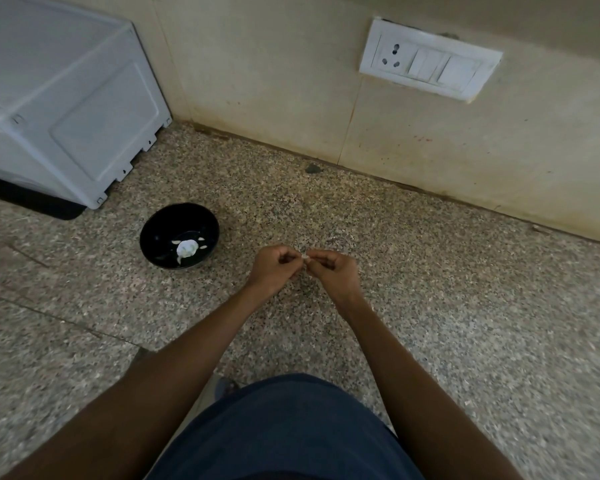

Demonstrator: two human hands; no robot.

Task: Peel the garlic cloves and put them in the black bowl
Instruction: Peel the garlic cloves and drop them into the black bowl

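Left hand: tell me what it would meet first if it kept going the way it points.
The left hand points rightward, so it would meet the right hand first, past the small pale garlic clove pinched between them.

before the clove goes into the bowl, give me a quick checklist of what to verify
1. Clove held: ok. The left hand and right hand both pinch a small pale garlic clove between them.
2. Clove fully peeled: cannot tell, it is too small and mostly hidden by the fingers.
3. Black bowl within reach: ok, it sits on the speckled counter to the left of the hands.
4. Room in the bowl: ok, only a white garlic bulb and a few pale pieces lie at the bottom.
5. Path to the bowl: ok, nothing stands between the hands and the bowl.
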